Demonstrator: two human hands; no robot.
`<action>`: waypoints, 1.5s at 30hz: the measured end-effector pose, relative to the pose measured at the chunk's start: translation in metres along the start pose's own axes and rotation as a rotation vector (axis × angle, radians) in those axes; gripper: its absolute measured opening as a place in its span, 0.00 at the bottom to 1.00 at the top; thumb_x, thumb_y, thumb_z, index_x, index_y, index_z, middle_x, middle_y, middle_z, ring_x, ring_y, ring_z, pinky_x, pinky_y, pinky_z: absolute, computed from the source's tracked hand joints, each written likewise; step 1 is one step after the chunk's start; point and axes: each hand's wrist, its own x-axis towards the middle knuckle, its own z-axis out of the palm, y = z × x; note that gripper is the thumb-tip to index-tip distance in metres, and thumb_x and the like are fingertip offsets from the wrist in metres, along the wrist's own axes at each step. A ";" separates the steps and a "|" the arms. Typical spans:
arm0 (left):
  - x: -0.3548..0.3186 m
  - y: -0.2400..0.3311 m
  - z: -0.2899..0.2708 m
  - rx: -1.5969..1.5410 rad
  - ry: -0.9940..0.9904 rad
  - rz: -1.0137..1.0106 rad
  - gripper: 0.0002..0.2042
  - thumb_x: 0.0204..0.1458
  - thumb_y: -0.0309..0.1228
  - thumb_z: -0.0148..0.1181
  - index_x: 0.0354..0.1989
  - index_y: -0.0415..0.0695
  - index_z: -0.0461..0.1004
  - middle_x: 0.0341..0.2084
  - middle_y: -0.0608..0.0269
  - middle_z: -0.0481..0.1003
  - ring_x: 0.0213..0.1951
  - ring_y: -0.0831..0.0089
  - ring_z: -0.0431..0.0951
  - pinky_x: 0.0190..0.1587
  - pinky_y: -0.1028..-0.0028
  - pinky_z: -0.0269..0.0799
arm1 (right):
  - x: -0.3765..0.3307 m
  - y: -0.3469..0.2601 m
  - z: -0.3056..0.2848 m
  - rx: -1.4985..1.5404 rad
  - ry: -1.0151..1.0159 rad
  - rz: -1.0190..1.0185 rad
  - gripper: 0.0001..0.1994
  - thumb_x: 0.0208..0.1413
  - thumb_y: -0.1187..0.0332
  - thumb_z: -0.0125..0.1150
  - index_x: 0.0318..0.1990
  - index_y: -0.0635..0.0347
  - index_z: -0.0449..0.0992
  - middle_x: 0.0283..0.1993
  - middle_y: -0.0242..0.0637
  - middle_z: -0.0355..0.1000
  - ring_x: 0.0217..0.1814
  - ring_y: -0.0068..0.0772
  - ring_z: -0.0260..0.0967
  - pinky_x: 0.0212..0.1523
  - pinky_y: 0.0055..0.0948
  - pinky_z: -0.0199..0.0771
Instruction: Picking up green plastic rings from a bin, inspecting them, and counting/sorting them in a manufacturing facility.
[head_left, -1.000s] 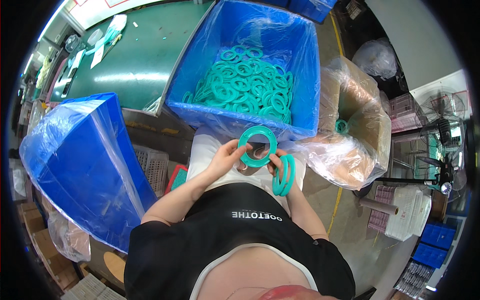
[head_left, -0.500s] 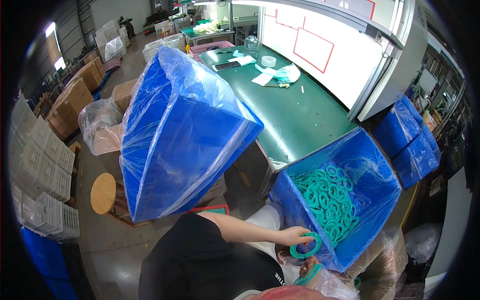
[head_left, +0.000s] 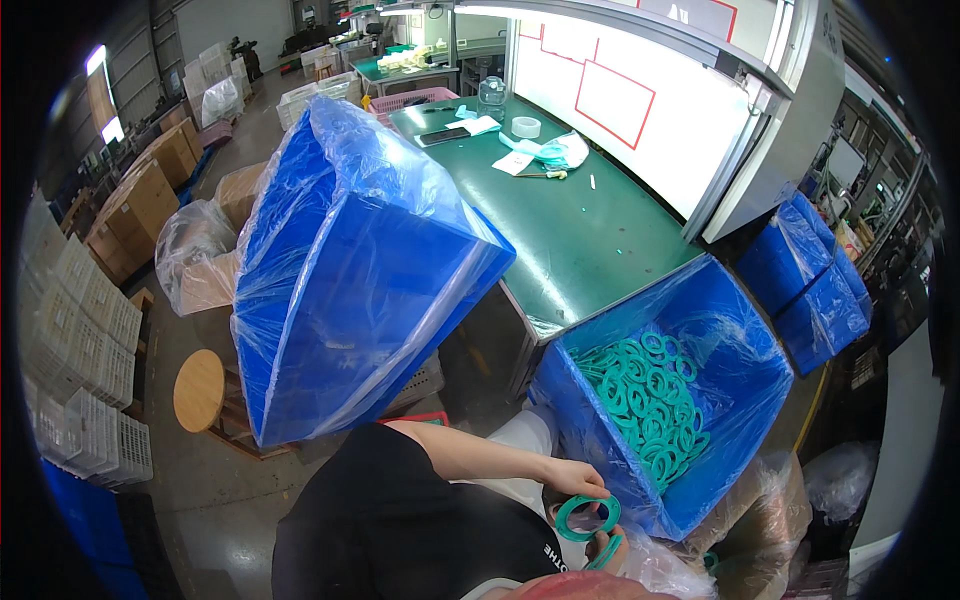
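My left hand point(head_left: 580, 478) pinches a green ring point(head_left: 563, 518) by its upper edge. Just below it, my right hand point(head_left: 614, 546) is closed around another green ring point(head_left: 603, 556), seen nearly edge-on; whether it grips more than one I cannot tell. The ring in my left hand overlaps the right hand's fingers in view. Beside both hands stands a blue bin point(head_left: 590, 425) lined with clear plastic, with a heap of green rings point(head_left: 655, 400) inside.
A large plastic-covered blue bin point(head_left: 370, 290) stands tilted at left, near a round wooden stool point(head_left: 199, 391). The green worktable point(head_left: 570, 235) ahead carries a phone, a tape roll and a cloth. Clear plastic bags point(head_left: 770, 510) lie at lower right.
My left hand has moved down and slightly left, bringing its ring from the bin's edge to the right hand. The whole view has shifted slightly.
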 end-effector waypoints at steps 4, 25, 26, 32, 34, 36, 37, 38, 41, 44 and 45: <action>-0.003 -0.005 -0.001 0.005 -0.042 0.034 0.17 0.58 0.45 0.51 0.28 0.43 0.75 0.25 0.71 0.74 0.32 0.81 0.70 0.36 0.76 0.66 | -0.004 -0.006 -0.004 -0.133 -0.043 -0.001 0.11 0.54 0.62 0.55 0.35 0.61 0.68 0.17 0.26 0.59 0.14 0.19 0.56 0.14 0.19 0.57; 0.032 -0.030 -0.018 0.159 0.384 0.084 0.04 0.44 0.27 0.55 0.28 0.47 0.76 0.27 0.62 0.74 0.31 0.67 0.75 0.33 0.67 0.72 | -0.014 -0.005 -0.033 0.072 0.283 -0.403 0.08 0.50 0.63 0.58 0.30 0.57 0.70 0.15 0.25 0.57 0.14 0.17 0.54 0.15 0.19 0.53; 0.027 -0.017 -0.013 -0.208 0.470 -0.127 0.03 0.52 0.30 0.53 0.30 0.48 0.74 0.24 0.69 0.71 0.26 0.78 0.69 0.26 0.76 0.66 | -0.014 -0.039 -0.037 -0.218 0.472 -0.518 0.11 0.55 0.69 0.50 0.21 0.50 0.63 0.15 0.25 0.55 0.15 0.16 0.52 0.16 0.18 0.48; 0.021 -0.027 0.008 -0.619 0.061 -0.254 0.06 0.61 0.28 0.44 0.37 0.42 0.69 0.26 0.69 0.70 0.23 0.84 0.64 0.28 0.83 0.63 | -0.012 -0.034 -0.077 0.498 0.655 -0.055 0.17 0.57 0.63 0.56 0.47 0.68 0.70 0.19 0.25 0.59 0.15 0.15 0.55 0.13 0.14 0.49; 0.025 -0.031 0.016 -0.571 -0.051 -0.197 0.07 0.60 0.28 0.47 0.40 0.40 0.70 0.26 0.70 0.68 0.22 0.84 0.64 0.25 0.83 0.61 | -0.016 -0.028 -0.054 0.434 0.592 -0.058 0.12 0.55 0.66 0.58 0.43 0.65 0.73 0.20 0.25 0.62 0.16 0.15 0.56 0.14 0.16 0.51; 0.031 -0.025 0.026 -0.564 -0.078 -0.182 0.08 0.59 0.30 0.50 0.39 0.39 0.71 0.23 0.72 0.66 0.21 0.85 0.61 0.22 0.82 0.55 | -0.010 -0.019 -0.036 0.116 0.585 -0.071 0.07 0.55 0.69 0.59 0.38 0.61 0.76 0.21 0.25 0.64 0.16 0.14 0.58 0.14 0.17 0.51; 0.034 -0.021 0.030 -0.476 -0.059 -0.177 0.09 0.58 0.32 0.51 0.39 0.39 0.71 0.22 0.73 0.65 0.21 0.86 0.60 0.22 0.82 0.53 | -0.009 -0.035 -0.021 -0.018 0.606 0.035 0.04 0.50 0.75 0.59 0.35 0.62 0.76 0.20 0.27 0.66 0.17 0.16 0.61 0.18 0.19 0.58; 0.033 -0.016 0.035 -0.387 -0.042 -0.174 0.09 0.58 0.33 0.52 0.39 0.39 0.72 0.20 0.74 0.64 0.21 0.87 0.59 0.21 0.82 0.51 | -0.007 -0.029 -0.014 -0.014 0.583 0.051 0.04 0.50 0.75 0.59 0.35 0.62 0.76 0.20 0.27 0.66 0.17 0.16 0.61 0.18 0.19 0.58; 0.028 -0.011 0.048 -0.290 0.002 -0.090 0.11 0.58 0.34 0.52 0.40 0.39 0.72 0.19 0.75 0.65 0.21 0.88 0.60 0.22 0.83 0.53 | -0.001 -0.022 0.003 -0.481 0.538 -0.093 0.12 0.38 0.79 0.57 0.34 0.60 0.76 0.25 0.33 0.73 0.25 0.22 0.69 0.28 0.24 0.69; 0.027 -0.030 0.045 -0.105 0.029 -0.024 0.12 0.58 0.35 0.52 0.41 0.38 0.72 0.19 0.74 0.66 0.23 0.88 0.61 0.23 0.82 0.55 | 0.003 -0.022 0.011 -0.557 0.441 -0.139 0.12 0.39 0.80 0.58 0.35 0.60 0.76 0.27 0.34 0.74 0.29 0.26 0.71 0.32 0.25 0.70; 0.026 -0.033 0.042 -0.179 -0.006 -0.066 0.13 0.58 0.36 0.52 0.41 0.39 0.73 0.19 0.75 0.65 0.23 0.88 0.60 0.23 0.82 0.54 | 0.003 -0.022 0.012 -0.558 0.440 -0.138 0.12 0.39 0.80 0.58 0.35 0.60 0.76 0.27 0.34 0.74 0.29 0.26 0.71 0.32 0.25 0.70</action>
